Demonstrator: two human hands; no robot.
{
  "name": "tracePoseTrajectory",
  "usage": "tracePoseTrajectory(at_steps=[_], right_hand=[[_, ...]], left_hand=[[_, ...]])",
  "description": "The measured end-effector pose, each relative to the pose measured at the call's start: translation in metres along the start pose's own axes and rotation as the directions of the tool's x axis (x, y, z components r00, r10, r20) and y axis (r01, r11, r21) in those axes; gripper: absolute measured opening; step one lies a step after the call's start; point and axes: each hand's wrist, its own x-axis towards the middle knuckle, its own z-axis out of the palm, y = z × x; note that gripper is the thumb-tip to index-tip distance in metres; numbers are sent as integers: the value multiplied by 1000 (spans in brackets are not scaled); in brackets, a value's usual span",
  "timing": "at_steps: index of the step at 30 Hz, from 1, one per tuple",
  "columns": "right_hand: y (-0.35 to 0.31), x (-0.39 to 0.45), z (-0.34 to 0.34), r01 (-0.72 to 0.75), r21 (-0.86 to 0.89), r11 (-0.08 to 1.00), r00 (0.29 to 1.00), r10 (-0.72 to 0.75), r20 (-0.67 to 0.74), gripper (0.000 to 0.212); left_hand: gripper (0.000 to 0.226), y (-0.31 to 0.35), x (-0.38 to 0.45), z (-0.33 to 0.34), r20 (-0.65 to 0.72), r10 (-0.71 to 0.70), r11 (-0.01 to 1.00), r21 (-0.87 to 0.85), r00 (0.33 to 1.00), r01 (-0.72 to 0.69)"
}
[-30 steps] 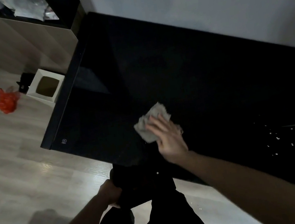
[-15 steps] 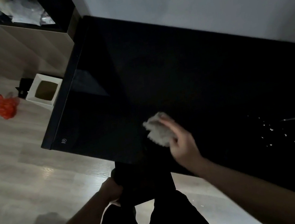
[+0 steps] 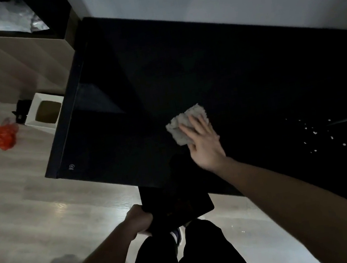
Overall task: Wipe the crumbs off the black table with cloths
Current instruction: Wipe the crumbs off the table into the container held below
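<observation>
- While the wiping goes on at the table, an orange plastic bag [image 3: 3, 136] and a small white bin [image 3: 46, 111] sit on the floor at the far left, well apart from the work; the bin looks like the likely place for swept crumbs.
- At the near edge, the left hand [image 3: 140, 222] has its fingers curled around the left side of a flat dark tray [image 3: 178, 208], held just below the black table [image 3: 123, 139], probably so crumbs pushed over the edge drop into it.
- Right of that and farther in, the right hand [image 3: 204, 143] lies palm down with fingers [image 3: 198, 125] spread fairly wide, pressing a pale cloth [image 3: 184, 126] flat against the tabletop; the flat hand keeps the cloth's whole face in contact for a sweeping stroke.
- Further right, the white crumbs [image 3: 322, 134] lie scattered near the table's right part, well apart from the cloth and untouched.
- Judging from this, that patch is yet to be wiped: the cloth would need to reach past the crumbs and drag them left toward the tray.
</observation>
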Motion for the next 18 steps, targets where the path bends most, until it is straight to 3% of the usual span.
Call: tracePoseTrajectory(at_steps=[5, 11, 15, 18], right_hand=[[-40, -92, 37, 52, 189, 981, 997, -62, 49, 74], [-75, -184, 41, -103, 429, 898, 982, 23, 186, 55], [-77, -216, 21, -217, 545, 810, 974, 215, 69, 75], [-68, -223, -11, -229, 677, 699, 928, 366, -65, 64]], left_hand=[[25, -1, -2, 4, 19, 33, 999, 27, 999, -34], [31, -9, -2, 8, 15, 90, 982, 162, 996, -91], [20, 1, -21, 14, 30, 85, 975, 202, 996, -90], [20, 0, -22, 21, 50, 84, 971, 220, 995, -93]])
